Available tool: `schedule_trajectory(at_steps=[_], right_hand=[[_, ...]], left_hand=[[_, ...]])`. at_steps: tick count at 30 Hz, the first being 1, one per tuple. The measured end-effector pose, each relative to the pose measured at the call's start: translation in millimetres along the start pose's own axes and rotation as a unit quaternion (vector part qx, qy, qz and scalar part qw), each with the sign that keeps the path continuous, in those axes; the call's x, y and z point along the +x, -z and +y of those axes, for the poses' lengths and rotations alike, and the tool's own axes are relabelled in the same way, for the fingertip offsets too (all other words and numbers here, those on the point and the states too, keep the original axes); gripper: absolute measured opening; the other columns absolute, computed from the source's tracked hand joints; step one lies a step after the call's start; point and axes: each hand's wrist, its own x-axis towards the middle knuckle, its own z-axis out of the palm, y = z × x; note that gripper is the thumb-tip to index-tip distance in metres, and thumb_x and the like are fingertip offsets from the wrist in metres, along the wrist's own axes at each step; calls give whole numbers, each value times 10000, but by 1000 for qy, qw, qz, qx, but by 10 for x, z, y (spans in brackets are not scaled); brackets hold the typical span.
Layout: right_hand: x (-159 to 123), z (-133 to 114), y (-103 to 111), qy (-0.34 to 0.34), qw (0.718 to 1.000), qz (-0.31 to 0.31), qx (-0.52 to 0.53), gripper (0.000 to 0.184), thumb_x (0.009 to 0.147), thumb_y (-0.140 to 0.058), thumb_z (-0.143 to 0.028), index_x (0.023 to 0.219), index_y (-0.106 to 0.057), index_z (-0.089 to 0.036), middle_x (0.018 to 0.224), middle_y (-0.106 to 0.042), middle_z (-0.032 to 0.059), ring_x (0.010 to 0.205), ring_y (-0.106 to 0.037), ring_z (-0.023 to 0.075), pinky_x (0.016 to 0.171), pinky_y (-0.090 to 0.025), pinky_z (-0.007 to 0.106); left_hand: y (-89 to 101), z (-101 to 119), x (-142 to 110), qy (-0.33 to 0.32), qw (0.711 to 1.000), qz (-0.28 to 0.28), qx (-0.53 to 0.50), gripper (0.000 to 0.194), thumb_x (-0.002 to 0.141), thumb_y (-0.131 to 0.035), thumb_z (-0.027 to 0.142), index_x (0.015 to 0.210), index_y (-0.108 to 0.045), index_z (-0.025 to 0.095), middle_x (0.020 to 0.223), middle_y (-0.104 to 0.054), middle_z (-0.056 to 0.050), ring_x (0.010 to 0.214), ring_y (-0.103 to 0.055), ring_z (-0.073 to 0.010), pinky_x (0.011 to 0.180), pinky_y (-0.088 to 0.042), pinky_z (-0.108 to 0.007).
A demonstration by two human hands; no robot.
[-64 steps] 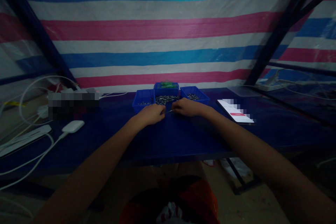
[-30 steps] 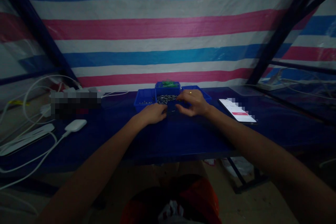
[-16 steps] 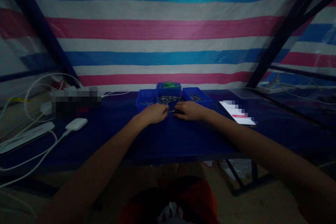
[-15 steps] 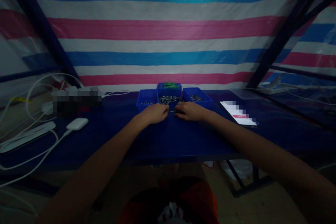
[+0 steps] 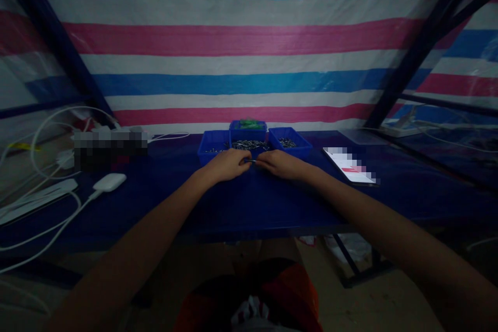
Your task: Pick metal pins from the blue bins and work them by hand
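Note:
Just in front of the blue bins, my left hand [image 5: 230,164] and my right hand [image 5: 280,164] face each other with fingers closed. A small thin metal piece [image 5: 252,161] spans the gap between the fingertips, pinched at one end by each hand. Its exact kind is too small to make out. Right behind the hands, the middle blue bin [image 5: 268,137] contains many slim metal pieces [image 5: 249,144]. To its left is another blue bin [image 5: 206,140] with a few small pieces. The right blue bin [image 5: 301,146] has a pile of small metal parts [image 5: 287,142].
Green items [image 5: 249,124] lie in a blue bin at the back. A lit phone [image 5: 346,167] rests on the blue table [image 5: 249,207] at right. On the left are a white charger [image 5: 110,182], white cables [image 5: 80,212] and a blurred-out dark object [image 5: 111,158]. Striped sheeting hangs behind.
My hands have drawn closer together, and the right fingers now pinch the metal piece's end. The whole view has shifted slightly; the bins appear a little further left.

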Motion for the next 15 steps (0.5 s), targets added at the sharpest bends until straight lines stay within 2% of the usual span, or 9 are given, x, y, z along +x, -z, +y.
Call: schedule_trajectory(at_steps=[9, 12, 15], right_hand=[[-9, 4, 24, 0, 1000, -2, 30, 257, 915, -329, -282, 823, -536, -162, 730, -560, 33, 643, -503, 127, 639, -369, 274], [-8, -3, 17, 0, 999, -10, 42, 274, 920, -317, -293, 839, -540, -155, 724, -555, 32, 648, -506, 127, 642, -373, 273], [-7, -17, 23, -3, 997, -20, 68, 271, 919, -323, -289, 841, -545, -154, 709, -558, 24, 639, -509, 121, 633, -379, 264]], left_hand=[[-6, 19, 46, -28, 998, 54, -8, 249, 852, -422, 310, 967, -607, 189, 928, -638, -45, 801, -565, -142, 685, -392, -244], [27, 41, 49, -40, 997, 57, -36, 255, 854, -429, 286, 992, -616, 180, 960, -646, -45, 843, -569, -136, 727, -397, -238], [63, 76, 45, -26, 996, 43, -71, 245, 842, -442, 243, 995, -621, 176, 976, -654, -34, 865, -575, -126, 757, -403, -230]])
